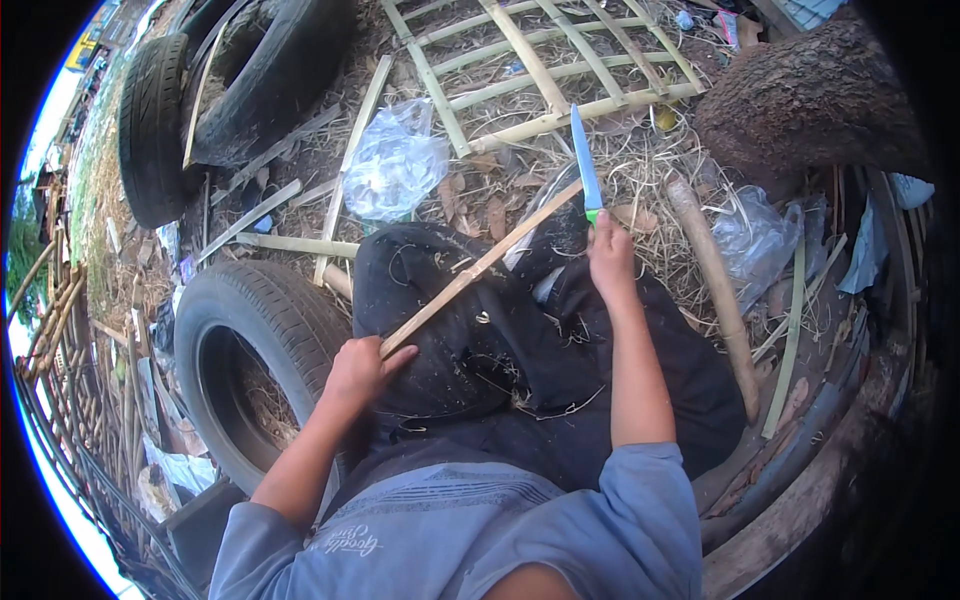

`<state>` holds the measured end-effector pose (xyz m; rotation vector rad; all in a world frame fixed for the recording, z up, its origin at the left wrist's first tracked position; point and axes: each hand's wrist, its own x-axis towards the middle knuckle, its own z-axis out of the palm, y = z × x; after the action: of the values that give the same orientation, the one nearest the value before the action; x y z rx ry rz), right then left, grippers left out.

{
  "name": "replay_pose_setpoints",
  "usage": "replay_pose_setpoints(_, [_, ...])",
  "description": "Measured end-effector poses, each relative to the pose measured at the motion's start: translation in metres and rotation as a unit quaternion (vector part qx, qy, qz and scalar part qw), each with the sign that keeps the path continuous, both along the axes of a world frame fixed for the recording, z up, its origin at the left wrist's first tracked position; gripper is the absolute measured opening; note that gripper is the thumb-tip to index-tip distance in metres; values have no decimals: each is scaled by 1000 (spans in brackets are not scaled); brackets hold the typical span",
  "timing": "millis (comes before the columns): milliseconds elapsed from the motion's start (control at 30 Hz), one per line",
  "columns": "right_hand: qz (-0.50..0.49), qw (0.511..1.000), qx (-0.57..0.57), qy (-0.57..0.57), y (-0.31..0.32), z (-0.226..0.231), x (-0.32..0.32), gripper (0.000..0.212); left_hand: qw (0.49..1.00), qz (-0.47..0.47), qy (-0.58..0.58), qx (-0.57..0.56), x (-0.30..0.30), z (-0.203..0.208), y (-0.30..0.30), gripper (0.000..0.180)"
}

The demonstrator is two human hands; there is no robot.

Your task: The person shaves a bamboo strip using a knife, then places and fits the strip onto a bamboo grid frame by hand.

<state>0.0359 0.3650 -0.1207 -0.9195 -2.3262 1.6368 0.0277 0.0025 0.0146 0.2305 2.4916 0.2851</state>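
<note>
My left hand [362,376] is closed round the near end of a split bamboo strip [470,272], which slants up and to the right across my lap. In my right hand [611,260] is a knife [583,160] with a green handle, mostly hidden by my fingers, and a long pale blade pointing away from me. The strip's far end lies close to the blade, just left of it; whether they touch, I cannot tell. Shavings are scattered over my dark trousers [420,290].
Ahead lies a lattice of bamboo strips [520,45]. A tyre [265,300] rests at my left, with more tyres [155,130] farther off. A clear plastic bag [395,160], a wooden stick [715,290] and a thick trunk [810,95] stand around the shaving-strewn ground.
</note>
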Motion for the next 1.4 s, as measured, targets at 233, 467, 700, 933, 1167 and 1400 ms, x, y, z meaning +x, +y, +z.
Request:
replay_pose_setpoints(233, [-1,998,-57,35,-17,-18,7,51,1000,17,-6,4,-2,5,1,59])
replay_pose_setpoints(467, [26,989,-143,-23,-36,11,22,58,998,35,-45,-8,-4,8,6,64])
replay_pose_setpoints(700, [226,967,-121,-2,-106,49,32,49,999,38,-35,-17,-5,9,6,64])
replay_pose_setpoints(933, [41,995,-85,-17,-17,20,1,56,999,26,-28,-36,-2,8,5,65])
replay_pose_setpoints(1167, [1,999,-37,19,-11,-17,6,51,999,14,-35,-25,-5,9,7,67])
replay_pose_setpoints(1400, [5,985,-174,-23,-24,4,14,52,999,18,-30,-37,-4,9,5,68])
